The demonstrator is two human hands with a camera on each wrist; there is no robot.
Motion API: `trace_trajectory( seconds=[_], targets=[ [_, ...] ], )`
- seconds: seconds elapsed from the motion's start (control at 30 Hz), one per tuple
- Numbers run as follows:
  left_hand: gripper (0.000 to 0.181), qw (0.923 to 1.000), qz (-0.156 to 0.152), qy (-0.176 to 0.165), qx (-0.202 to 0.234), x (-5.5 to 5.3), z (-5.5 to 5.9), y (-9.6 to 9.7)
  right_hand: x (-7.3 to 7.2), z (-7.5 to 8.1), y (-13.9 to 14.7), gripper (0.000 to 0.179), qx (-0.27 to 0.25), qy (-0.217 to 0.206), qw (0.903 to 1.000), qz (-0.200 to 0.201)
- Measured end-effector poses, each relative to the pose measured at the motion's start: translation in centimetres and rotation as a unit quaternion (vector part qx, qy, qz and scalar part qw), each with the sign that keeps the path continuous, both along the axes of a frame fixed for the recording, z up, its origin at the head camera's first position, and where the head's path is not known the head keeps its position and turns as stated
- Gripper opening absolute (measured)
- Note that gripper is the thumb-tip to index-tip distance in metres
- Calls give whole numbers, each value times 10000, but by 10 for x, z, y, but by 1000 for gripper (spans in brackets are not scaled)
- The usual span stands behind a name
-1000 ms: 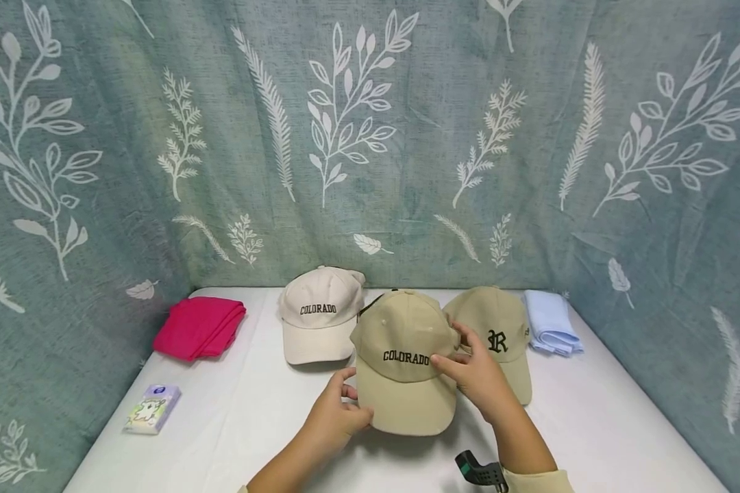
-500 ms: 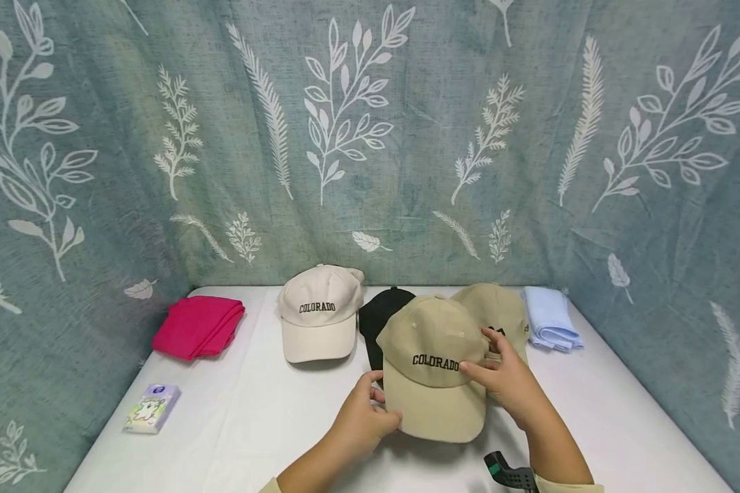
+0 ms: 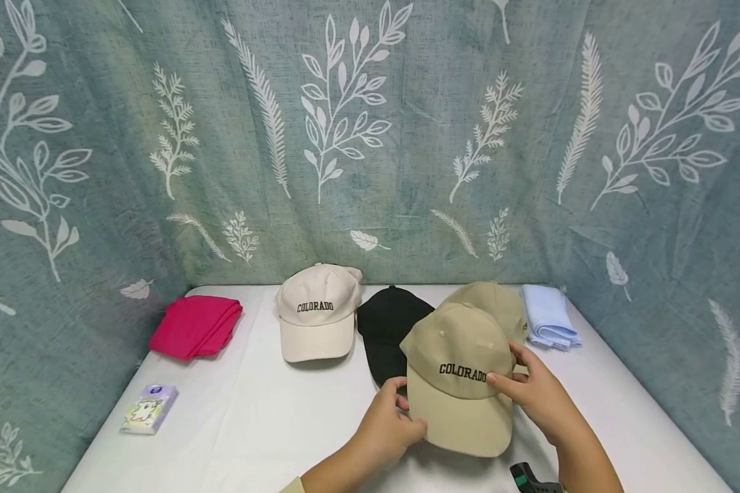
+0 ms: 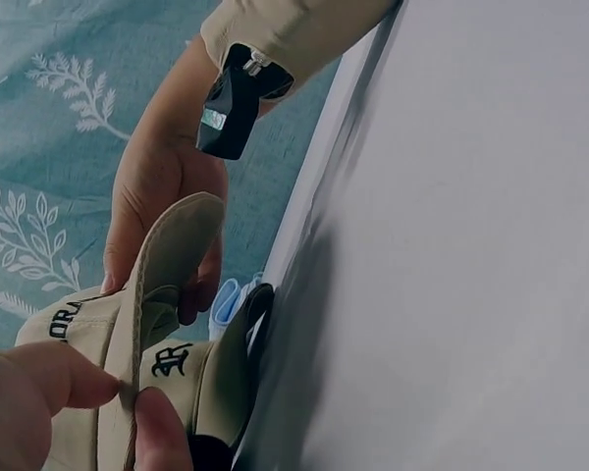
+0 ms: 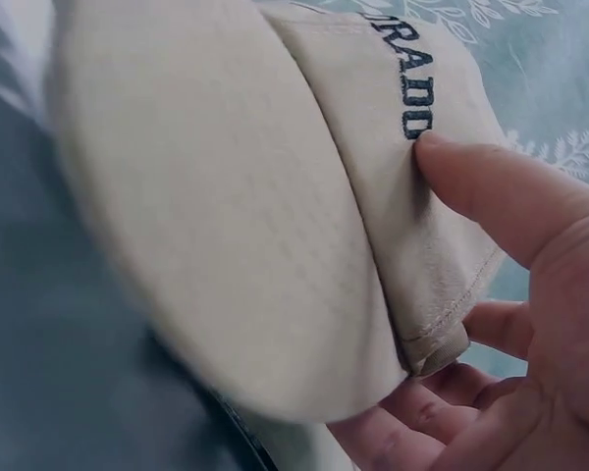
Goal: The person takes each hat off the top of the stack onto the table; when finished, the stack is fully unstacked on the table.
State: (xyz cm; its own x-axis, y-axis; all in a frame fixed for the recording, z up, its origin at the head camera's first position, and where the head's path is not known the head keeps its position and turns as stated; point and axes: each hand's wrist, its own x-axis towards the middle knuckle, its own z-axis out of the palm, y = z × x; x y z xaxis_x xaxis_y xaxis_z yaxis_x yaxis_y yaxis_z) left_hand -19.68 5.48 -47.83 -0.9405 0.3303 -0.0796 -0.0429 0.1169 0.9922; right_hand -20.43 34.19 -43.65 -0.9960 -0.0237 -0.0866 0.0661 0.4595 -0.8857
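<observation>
A person lifts a khaki cap (image 3: pixel 459 411) just clear of the white counter (image 3: pixel 271 424), right of centre, "COLORADO" stitched in black block capitals across the front of its rounded crown. Small eyelets dot the panels, a line of stitching follows the crown's lower edge, and the plain, curved brim faces the wearer of the head camera. The left hand (image 3: pixel 390 424) pinches the brim's side edge between thumb and finger; the right hand (image 3: pixel 539 390) grips the crown's side, thumb beside the final letter, fingers behind. A shadow falls on the smooth counter below. Behind, partly covered, sits an R cap (image 3: pixel 502 305) of similar colour, its black letter visible from the left wrist; a black cap (image 3: pixel 387 329) and a white cap (image 3: pixel 318 311), also marked "COLORADO," stand to its left. A folded blue cloth (image 3: pixel 550 316) lies at far right, a folded red cloth (image 3: pixel 196 327) at far left, with a small printed packet (image 3: pixel 149 409) nearer the front. Blue-green curtain (image 3: pixel 370 137) with white leaf sprigs encloses the counter at the back and both sides.
</observation>
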Motion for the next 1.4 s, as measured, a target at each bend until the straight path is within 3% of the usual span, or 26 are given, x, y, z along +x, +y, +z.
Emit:
trace_trajectory(
  seconds=[0.3,0.63,0.83,1.0,1.17,1.4],
  targets=[
    [74,9994,-48,155,-311,12,2,24,14,-3,24,92,134,54,9998,-136],
    [76,9990,-297,-337,-55,13,5,55,27,-1,54,94,-192,62,9995,-250],
    [72,9970,-347,-656,210,18,4,74,25,-4,69,91,-205,-354,9983,-409],
    [68,9960,-430,-786,-12,25,-5,81,23,-18,74,88,-278,-786,9957,-398],
    [66,9963,-479,-710,-120,27,-14,84,21,-29,77,87,-365,-921,9942,-415],
    [70,9966,-650,-444,-254,24,-15,85,21,-30,83,88,-696,-783,9941,-277]
  ],
)
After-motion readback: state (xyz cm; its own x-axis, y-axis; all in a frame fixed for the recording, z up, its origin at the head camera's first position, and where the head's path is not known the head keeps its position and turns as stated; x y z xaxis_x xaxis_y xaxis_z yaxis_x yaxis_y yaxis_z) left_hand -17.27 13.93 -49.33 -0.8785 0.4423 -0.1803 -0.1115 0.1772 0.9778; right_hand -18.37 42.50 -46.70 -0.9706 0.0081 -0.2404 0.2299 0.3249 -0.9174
